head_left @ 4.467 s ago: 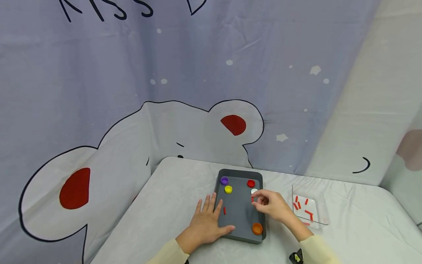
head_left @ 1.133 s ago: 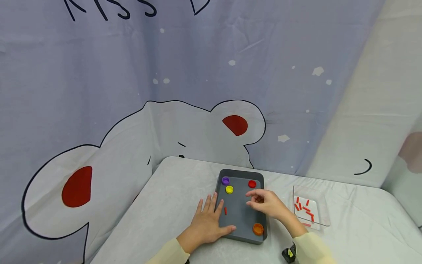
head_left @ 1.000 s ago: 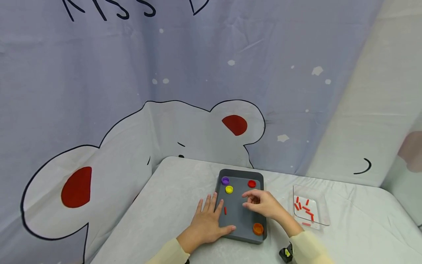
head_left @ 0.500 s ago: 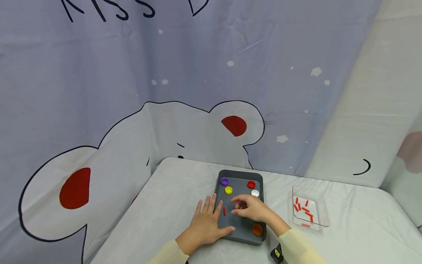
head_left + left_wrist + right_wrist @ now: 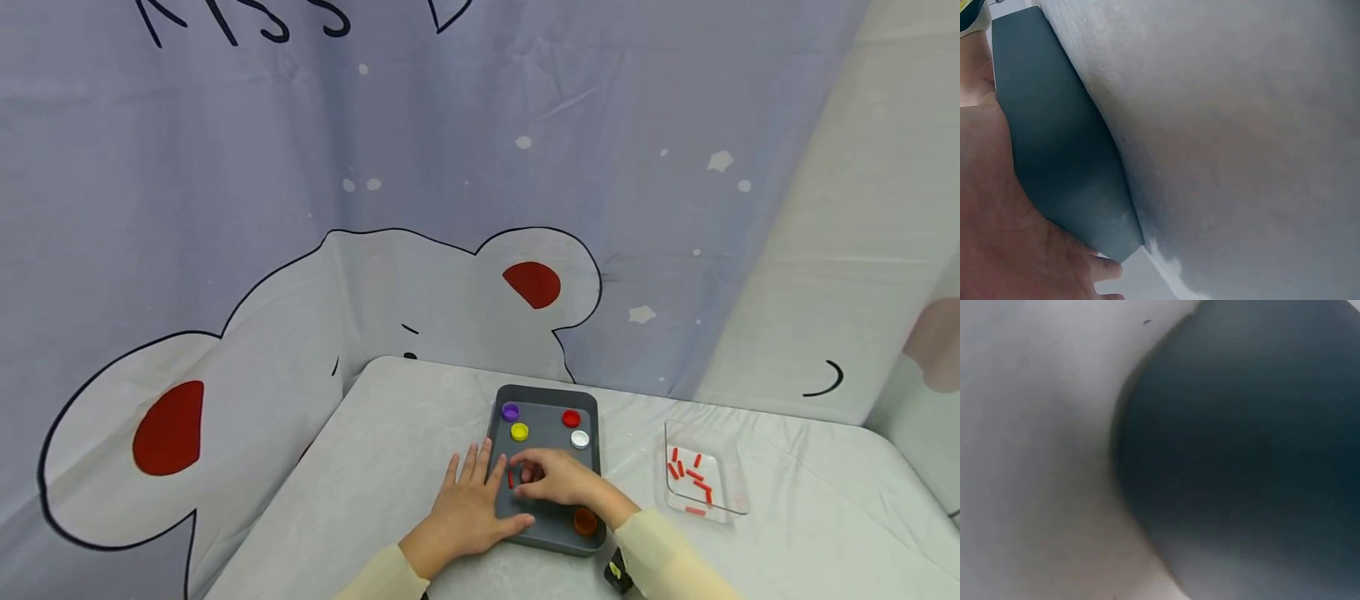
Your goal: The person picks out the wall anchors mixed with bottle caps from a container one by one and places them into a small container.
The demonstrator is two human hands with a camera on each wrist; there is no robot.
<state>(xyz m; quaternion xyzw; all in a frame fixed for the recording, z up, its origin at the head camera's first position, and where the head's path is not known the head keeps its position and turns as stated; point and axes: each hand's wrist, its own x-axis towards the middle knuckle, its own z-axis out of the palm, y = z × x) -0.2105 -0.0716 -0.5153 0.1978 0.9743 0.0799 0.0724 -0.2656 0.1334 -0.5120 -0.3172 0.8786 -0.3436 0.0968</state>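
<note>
My left hand (image 5: 471, 510) lies with spread fingers at the left edge of the grey tray (image 5: 547, 537); the left wrist view shows its palm side (image 5: 1004, 212) along the tray wall. Over the middle of the tray is my right hand (image 5: 551, 477), index finger and thumb apart, their tips just right of a small red stick (image 5: 511, 478). Nothing shows between these fingertips. Round caps sit in the tray: purple (image 5: 510, 412), yellow (image 5: 519, 432), red (image 5: 571, 419), white (image 5: 580, 439) and a larger orange one (image 5: 585, 522), partly covered by the right wrist.
A clear plastic box (image 5: 731, 467) with several red sticks stands right of the tray on the white cloth (image 5: 420, 417). Behind the table hangs a printed curtain (image 5: 420, 150). The right wrist view shows only cloth and the tray's dark wall (image 5: 1241, 450).
My right hand, which pinched a red stick near the white cap earlier, has moved left without it to the stick in the tray. The box holds one more stick. The left hand stays.
</note>
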